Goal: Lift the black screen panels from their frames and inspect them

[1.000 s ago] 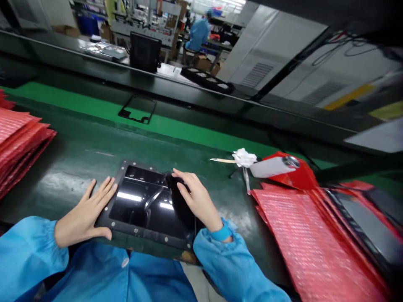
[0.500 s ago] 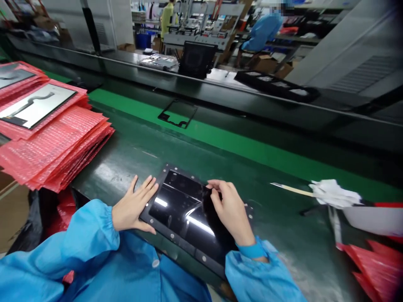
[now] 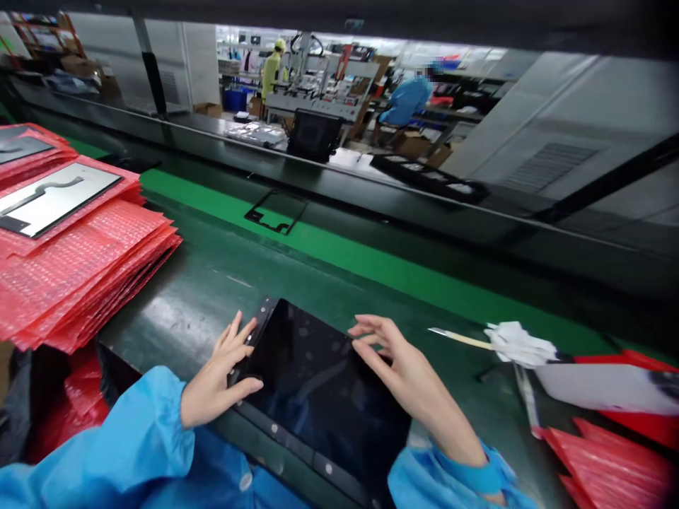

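A glossy black rectangular screen panel (image 3: 323, 382) lies over a dark plate (image 3: 289, 442) with round metal studs along its border. My left hand (image 3: 225, 371) rests at the left edge of both, fingers spread, its thumb reaching over the panel's corner. At the panel's far edge is my right hand (image 3: 390, 357), fingers loosely bent with a gap between them and the thumb. Its thumb tip meets or nearly meets the panel edge; I cannot tell whether it touches. Faint spots and soft reflections show on the panel.
Red bubble bags (image 3: 100, 261) are stacked at left, a white-backed display (image 3: 58, 194) on top. To the right lie a thin blade (image 3: 459, 338), a white cloth (image 3: 517, 343) and more red bags (image 3: 610, 459). A thin black frame (image 3: 276, 212) sits on the green strip.
My right hand's pinch at the panel's far edge has loosened. The panel now covers more of the plate's right side, and its bright reflections have gone. My view has tilted up.
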Demonstrator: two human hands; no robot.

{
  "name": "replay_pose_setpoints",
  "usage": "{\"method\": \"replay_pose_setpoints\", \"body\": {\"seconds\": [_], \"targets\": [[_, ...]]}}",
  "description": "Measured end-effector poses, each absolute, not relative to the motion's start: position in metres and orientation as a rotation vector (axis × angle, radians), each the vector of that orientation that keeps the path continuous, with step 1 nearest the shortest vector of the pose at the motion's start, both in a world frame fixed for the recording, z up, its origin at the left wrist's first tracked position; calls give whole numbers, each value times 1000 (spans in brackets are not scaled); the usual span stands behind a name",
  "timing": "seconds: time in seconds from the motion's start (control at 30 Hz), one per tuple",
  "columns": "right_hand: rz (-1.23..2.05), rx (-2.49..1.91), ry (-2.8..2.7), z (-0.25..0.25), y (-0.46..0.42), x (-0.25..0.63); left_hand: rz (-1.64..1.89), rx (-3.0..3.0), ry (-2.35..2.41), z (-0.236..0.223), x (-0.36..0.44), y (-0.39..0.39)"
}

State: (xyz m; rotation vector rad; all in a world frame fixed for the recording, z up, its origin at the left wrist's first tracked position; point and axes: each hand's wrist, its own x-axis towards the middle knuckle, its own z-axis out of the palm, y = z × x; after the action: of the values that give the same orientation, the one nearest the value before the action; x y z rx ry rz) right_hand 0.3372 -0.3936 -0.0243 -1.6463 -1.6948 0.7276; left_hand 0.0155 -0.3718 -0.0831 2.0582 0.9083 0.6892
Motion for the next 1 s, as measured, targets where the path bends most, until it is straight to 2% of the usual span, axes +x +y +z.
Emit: {"method": "replay_pose_setpoints", "body": {"seconds": [0.2,0.37,0.47,0.57,0.77,1.0], "targets": [[830,-1671,-1455,-12,-398,367,773,1433,946,-62,56,-378],[465,-1600,-1082,-13,-408,392,906,1136,704,-22,101,-316],[219,-1610,-827,-30,-417,408,964,1036,727,-15,129,-254],[105,-1697,-723,-52,-417,416,1020,1028,814,-20,160,-189],[65,-1698,-1027,-78,-402,422,973,1222,1039,-30,202,-106],[86,-1679,-1087,-83,-402,423,829,1763,1515,-26,154,-58]]}}
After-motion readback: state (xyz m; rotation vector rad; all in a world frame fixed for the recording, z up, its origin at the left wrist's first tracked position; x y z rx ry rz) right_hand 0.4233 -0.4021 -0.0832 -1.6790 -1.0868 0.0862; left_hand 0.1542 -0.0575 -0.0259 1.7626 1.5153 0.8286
